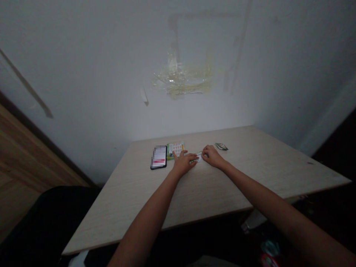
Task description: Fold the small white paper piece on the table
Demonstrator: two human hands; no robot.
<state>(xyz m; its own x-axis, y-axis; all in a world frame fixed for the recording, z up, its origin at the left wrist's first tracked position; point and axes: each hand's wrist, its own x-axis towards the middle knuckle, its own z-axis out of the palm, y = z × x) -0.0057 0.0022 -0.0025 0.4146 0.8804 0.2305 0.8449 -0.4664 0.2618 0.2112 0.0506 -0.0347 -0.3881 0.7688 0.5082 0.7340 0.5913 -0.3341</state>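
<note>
A small, thin white piece with a green edge (199, 157), paper-like, lies on the table between my hands. My left hand (183, 163) rests over its left end, fingers spread and pressing down. The thumb and forefinger of that hand reach the near part of a printed green-and-white sheet or packet (177, 147). At the right end of the small piece, my right hand (212, 156) is closed in a pinch at its edge. The fingers cover much of the piece, so its exact kind cannot be made out.
A phone (159, 157) with a lit screen lies left of the printed sheet. Behind my right hand is a small green crumpled wrapper (221, 146). The pale wooden table (133, 193) meets a wall (111, 74) with old tape on it.
</note>
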